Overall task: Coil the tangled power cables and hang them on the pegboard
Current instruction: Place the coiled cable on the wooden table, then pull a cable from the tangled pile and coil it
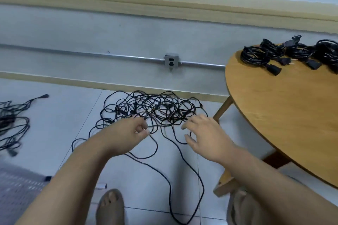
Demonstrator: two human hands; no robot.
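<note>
- Tiled floor holds the tangled cables just beyond both hands.
- One strand is pinched by the left hand; the right hand hovers, fingers spread.
- Right of them, coiled bundles lie on the table; hanging seemingly remains.

— Floor, centre?
— One tangled heap of thin black power cables on pale tiles. The left hand pinches a strand at its near edge; the right hand is spread over it, fingers loosely bent.
— Table?
— Round wooden table, right side: several coiled black cables, plugs showing.
— Elsewhere?
— Second loose black cable bunch, far left. Grey metal wall socket above the heap.
</note>
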